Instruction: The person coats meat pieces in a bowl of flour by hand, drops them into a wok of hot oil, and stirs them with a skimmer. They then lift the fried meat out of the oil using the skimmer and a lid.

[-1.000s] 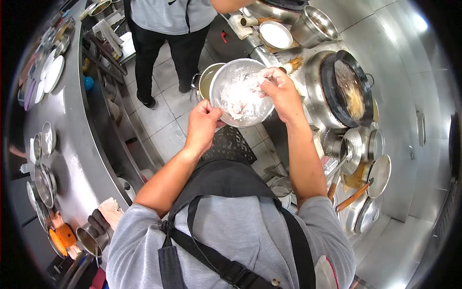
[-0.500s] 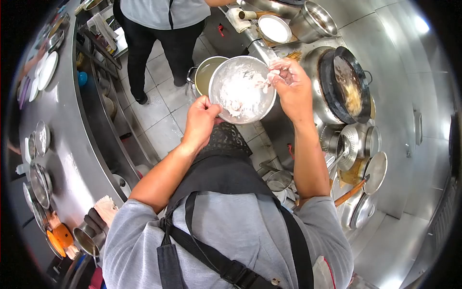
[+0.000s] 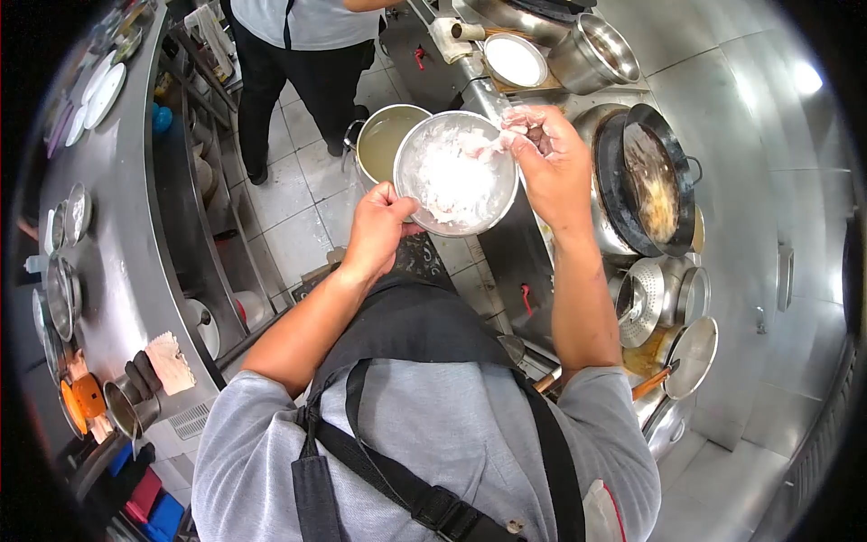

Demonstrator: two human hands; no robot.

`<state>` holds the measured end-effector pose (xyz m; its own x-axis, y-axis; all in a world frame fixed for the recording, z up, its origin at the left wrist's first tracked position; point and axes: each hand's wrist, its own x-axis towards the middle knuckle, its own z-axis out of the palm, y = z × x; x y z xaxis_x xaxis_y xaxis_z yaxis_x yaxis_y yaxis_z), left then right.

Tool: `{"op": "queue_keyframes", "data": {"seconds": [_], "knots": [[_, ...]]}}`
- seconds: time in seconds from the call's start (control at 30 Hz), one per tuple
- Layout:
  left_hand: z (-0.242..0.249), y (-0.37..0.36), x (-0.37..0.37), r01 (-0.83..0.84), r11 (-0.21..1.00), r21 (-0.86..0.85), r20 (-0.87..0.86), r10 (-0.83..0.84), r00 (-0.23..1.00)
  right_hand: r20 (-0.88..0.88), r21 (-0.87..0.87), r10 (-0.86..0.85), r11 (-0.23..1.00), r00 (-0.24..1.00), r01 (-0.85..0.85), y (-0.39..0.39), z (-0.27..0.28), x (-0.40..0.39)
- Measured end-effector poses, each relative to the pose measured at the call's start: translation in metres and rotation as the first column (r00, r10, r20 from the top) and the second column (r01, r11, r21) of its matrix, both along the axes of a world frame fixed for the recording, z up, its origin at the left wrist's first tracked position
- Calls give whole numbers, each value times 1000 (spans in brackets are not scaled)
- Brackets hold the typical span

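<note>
A round metal bowl (image 3: 418,210) holds white flour-like powder (image 3: 452,185) and some pale pinkish coated pieces. My left hand (image 3: 379,228) grips the bowl's lower-left rim, thumb on the inside. At the upper-right rim, my right hand (image 3: 548,158) has its powder-covered fingers pinched around a floured piece of food (image 3: 502,141), whose exact kind I cannot make out. Right of that hand, a black wok (image 3: 603,172) contains dark bubbling oil with golden food (image 3: 664,203) frying in it. Partly behind the bowl stands a pot (image 3: 386,135) of cloudy liquid.
A steel counter (image 3: 117,226) with plates and bowls runs along the left. Another person (image 3: 307,54) stands ahead. On the right are a perforated ladle (image 3: 643,303), a steel pot (image 3: 587,59) and a dish of white powder (image 3: 515,60). Tiled floor (image 3: 298,172) lies between.
My view has shifted slightly, showing more of the pot behind the bowl. The right fingers stay pinched at the rim while the coated piece has shifted. My left hand keeps its hold.
</note>
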<state>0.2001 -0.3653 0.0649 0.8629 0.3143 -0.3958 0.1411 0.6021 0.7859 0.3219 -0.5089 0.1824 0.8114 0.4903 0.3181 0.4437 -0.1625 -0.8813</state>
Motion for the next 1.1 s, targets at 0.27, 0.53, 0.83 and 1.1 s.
{"op": "queue_keyframes", "data": {"seconds": [0.27, 0.53, 0.83, 1.1], "knots": [[-1, -1, -3, 10, 1000, 0, -10, -10, 1000, -214, 113, 110, 990, 971, -88, -3, 10, -9], [8, 7, -11, 58, 998, -29, 17, -57, 998, 69, 79, -78, 994, 995, 73, -35, 33, 6], [-6, -9, -7, 158, 987, 40, 14, -159, 987, 184, -77, -509, 846, 841, 528, -209, 94, 54], [0, -31, 4, 222, 975, 25, 32, -222, 974, 397, -663, -667, 266, 631, 699, -358, -5, 127]]}}
